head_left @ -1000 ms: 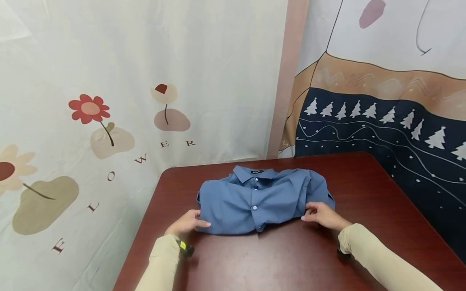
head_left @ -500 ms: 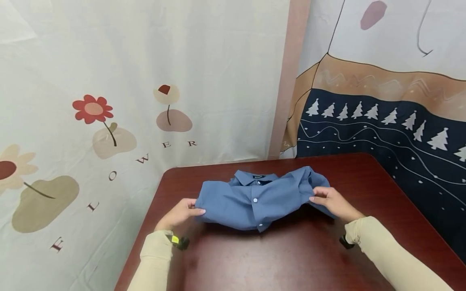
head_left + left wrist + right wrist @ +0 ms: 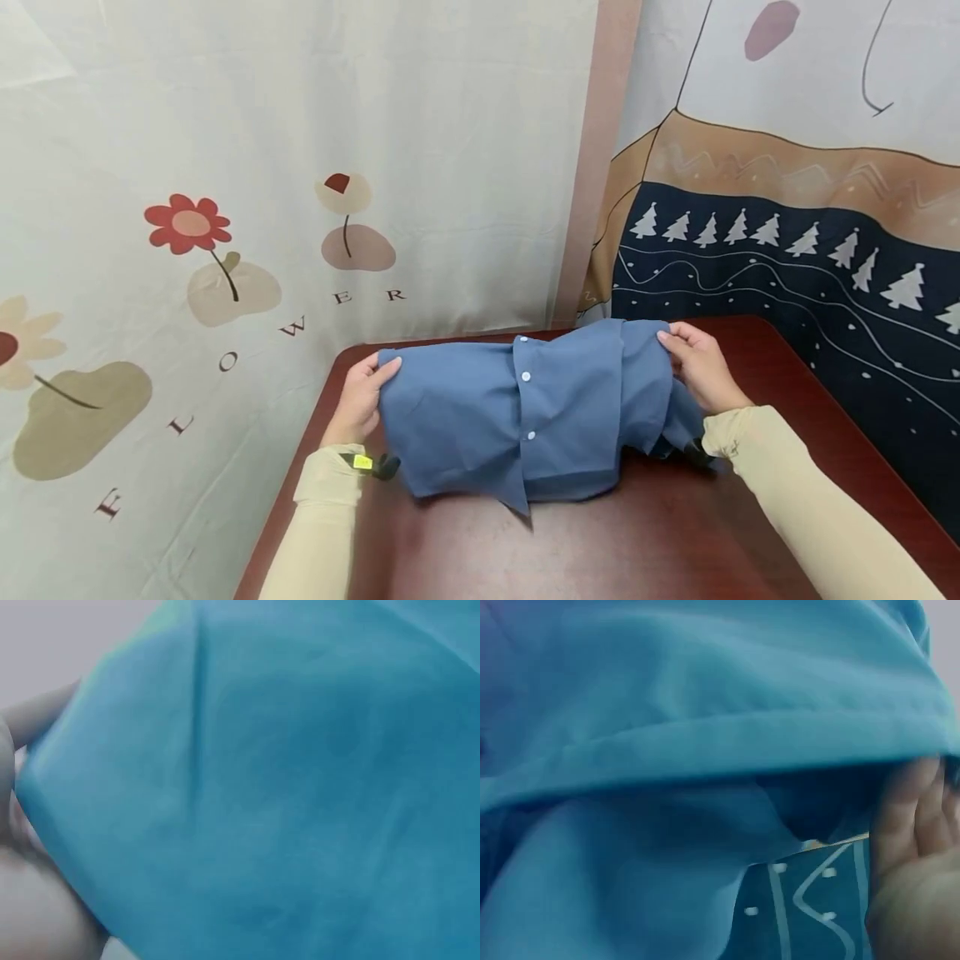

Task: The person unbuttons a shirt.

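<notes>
With the left hand (image 3: 360,398), gripped the upper left corner of a blue shirt (image 3: 465,417), with the thumb over the near face and the other fingers largely out of sight behind the cloth. Grasped the upper right corner of the shirt with the right hand (image 3: 701,362), with the thumb near the edge. In the right wrist view, showed fingertips partly covered by the hemmed edge; in the left wrist view, showed only a portion of the hand beside a broad spread of cloth.

Held the shirt stretched between both hands, above the table (image 3: 480,550), with the front panel hanging toward the head camera. Displayed three white buttons (image 3: 526,377) down the middle, with a pointed corner of cloth dipping lowest beneath. Had a looser fold hanging below the right hand. Could not tell a touch from a gap between the lower edge and the tabletop.

Wore a dark band with a yellow tag (image 3: 362,462) at the left wrist, a dark device (image 3: 697,452) at the right, and cream sleeves (image 3: 810,500) on both forearms.

Farther out, had a white backdrop (image 3: 450,125) with printed flowers and letters to the left, then a pink strip (image 3: 596,125), then a navy panel (image 3: 750,283) with white trees to the right.
</notes>
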`<state>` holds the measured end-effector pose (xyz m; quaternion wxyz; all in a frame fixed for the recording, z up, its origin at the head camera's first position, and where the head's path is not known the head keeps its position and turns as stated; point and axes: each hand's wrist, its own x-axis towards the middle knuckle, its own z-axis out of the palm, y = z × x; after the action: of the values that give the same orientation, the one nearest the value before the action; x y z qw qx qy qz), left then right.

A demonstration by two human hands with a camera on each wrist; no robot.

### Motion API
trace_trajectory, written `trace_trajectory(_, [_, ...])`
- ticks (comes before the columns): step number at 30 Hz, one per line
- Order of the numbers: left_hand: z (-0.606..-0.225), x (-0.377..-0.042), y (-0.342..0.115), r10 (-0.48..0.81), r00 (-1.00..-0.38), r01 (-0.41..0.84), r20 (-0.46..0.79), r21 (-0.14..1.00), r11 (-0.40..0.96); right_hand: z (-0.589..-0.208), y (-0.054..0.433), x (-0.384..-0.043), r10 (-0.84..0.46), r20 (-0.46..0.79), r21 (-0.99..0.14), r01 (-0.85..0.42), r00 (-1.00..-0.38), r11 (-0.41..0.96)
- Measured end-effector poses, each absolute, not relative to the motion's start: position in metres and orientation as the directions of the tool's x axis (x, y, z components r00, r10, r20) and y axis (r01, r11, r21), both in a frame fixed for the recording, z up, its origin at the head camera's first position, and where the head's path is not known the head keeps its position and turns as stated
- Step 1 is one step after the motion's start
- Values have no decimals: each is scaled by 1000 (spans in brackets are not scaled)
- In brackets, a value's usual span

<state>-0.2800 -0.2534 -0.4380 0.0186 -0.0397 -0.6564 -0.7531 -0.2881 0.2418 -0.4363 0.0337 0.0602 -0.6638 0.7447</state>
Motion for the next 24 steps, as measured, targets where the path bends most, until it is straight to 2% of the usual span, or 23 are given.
trace_trajectory(2, [-453,-286,-251,-2,-1000,7,7,997,-83,-449,238,-297,29,68,-996,-69,-997,-49])
trace_trajectory(4, [-471,-288,-248,6,-997,-79,-79,997,-3,-466,235,-303,46,-3,-997,6,-999,73])
trace_trajectory(7, [-498,-284,-246,72,-975,-204,-209,977,61,-490,234,-302,-18,-123,-950,112,-992,293])
trace_trajectory(11, [-521,-270,-246,177,-935,-285,-308,947,146,-509,238,-288,-102,-229,-841,144,-968,522])
trace_trajectory(15, [-528,-256,-249,367,-846,-341,-387,922,184,-512,244,-270,-185,-310,-791,145,-932,595])
trace_trajectory(19, [-529,-249,-251,528,-726,-374,-441,897,234,-510,246,-254,-302,-418,-764,152,-857,627])
trace_trajectory(21, [-530,-247,-250,545,-700,-359,-462,887,291,-511,245,-250,-331,-449,-755,155,-830,637])
trace_trajectory(24, [-529,-246,-246,503,-706,-321,-498,859,399,-515,243,-250,-334,-461,-753,162,-822,638])
